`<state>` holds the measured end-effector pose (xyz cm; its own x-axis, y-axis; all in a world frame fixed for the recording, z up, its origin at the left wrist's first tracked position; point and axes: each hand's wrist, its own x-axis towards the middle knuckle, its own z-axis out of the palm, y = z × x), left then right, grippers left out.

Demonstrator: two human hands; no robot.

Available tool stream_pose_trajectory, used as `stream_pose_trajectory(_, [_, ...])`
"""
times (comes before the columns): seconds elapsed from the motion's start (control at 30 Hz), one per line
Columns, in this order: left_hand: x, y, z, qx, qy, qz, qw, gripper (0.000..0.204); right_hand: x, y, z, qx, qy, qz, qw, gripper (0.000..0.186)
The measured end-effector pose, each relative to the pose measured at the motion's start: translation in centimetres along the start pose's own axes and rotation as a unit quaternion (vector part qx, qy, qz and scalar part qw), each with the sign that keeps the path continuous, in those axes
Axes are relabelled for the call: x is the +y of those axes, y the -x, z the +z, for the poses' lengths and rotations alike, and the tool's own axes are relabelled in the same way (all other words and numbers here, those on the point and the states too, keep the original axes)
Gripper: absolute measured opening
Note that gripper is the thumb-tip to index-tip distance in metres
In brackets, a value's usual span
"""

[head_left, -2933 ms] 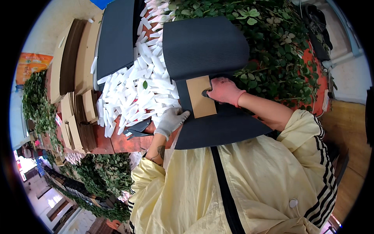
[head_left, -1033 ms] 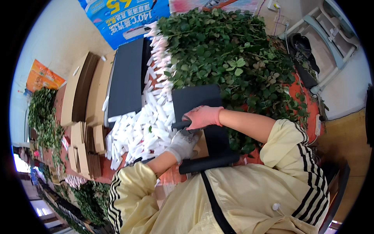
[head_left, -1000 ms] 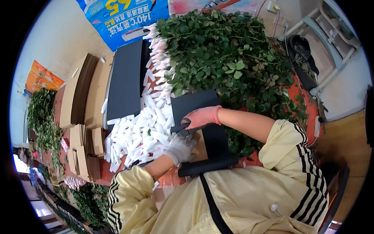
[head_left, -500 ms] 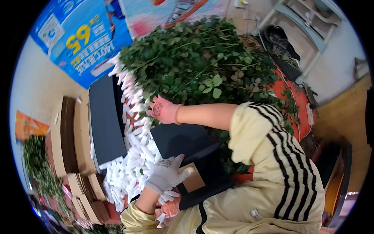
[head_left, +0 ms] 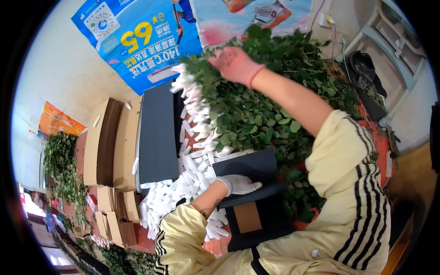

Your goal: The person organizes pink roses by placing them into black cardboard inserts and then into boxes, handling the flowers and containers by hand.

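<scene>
My left hand [head_left: 240,184], in a white glove, lies with its fingers stretched out along a dark, folded sheet [head_left: 250,164] in front of me. Just nearer to me, a brown cardboard rectangle [head_left: 248,217] rests on the dark surface [head_left: 275,222]. Reaching far forward, my right hand [head_left: 236,66] wears a pink glove and is at the far left end of a large heap of leafy green stems [head_left: 256,107]. Its fingers are blurred and partly among the leaves, so what they hold does not show. White, sleeve-like pieces [head_left: 195,98] line the heap's left side.
Many loose white pieces [head_left: 169,204] lie left of the dark sheet. Farther left stand a tall dark panel [head_left: 158,133] and brown cardboard stacks [head_left: 98,146]. More leafy stems [head_left: 59,158] lie at the far left. A pale chair frame [head_left: 389,55] stands at the back right.
My right hand has moved farther forward, to the far end of the leafy heap. My left hand has shifted onto the dark sheet, away from the cardboard rectangle. The view has also shifted.
</scene>
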<state>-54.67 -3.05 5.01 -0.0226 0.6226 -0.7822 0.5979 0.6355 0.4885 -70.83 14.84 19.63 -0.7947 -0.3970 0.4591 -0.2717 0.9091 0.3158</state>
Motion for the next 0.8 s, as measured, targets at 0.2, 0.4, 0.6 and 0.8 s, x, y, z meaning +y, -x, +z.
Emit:
stream_pose_trajectory(0.2, [-1.2,4.4,-3.4,0.134,0.037,0.061,0.988,0.072,-0.6,0.6,11.2,-0.199,0.065,0.020,0.978,0.033])
stream_pose_trajectory(0.4, [-1.8,5.8,-4.8,0.146,0.127,0.090,0.977,0.064,1.1,-2.1,10.8,-0.096,-0.027,0.111,0.989,0.051])
stream_pose_trajectory(0.6, [-4.5,6.1,-6.9,0.350,0.116,0.194,0.909,0.049,1.9,-3.2,10.1,-0.178,-0.125,0.095,0.971,0.040])
stream_pose_trajectory(0.8, [-7.9,6.3,-10.4,0.453,0.354,0.219,0.788,0.046,8.5,0.8,2.4,0.177,-0.206,0.173,0.947,0.053])
